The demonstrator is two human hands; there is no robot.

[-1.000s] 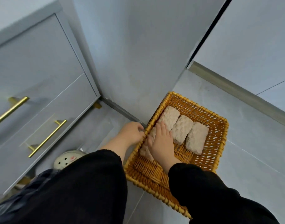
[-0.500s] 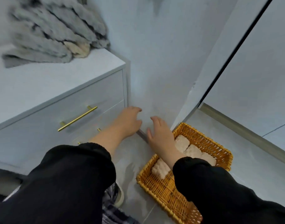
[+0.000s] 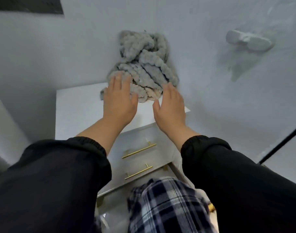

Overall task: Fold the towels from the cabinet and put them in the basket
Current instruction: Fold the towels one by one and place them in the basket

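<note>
Towels [image 3: 143, 68]: grey, nubbly, heaped unfolded at the back of the white cabinet [image 3: 76, 111] top, against the wall.
Left grip [image 3: 119, 101]: released, fingers straight, palm down, tips over the heap's near left edge.
Right grip [image 3: 170, 106]: released, fingers straight, tips at the heap's near right edge; contact cannot be told.
Drawers: two, shut, each with a brass bar handle [image 3: 138, 150].
Wall: a white hook [image 3: 249, 41], well right of the towels.

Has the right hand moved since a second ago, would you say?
Yes: the right hand rose from the basket to the cabinet top, beside the towels.
</note>
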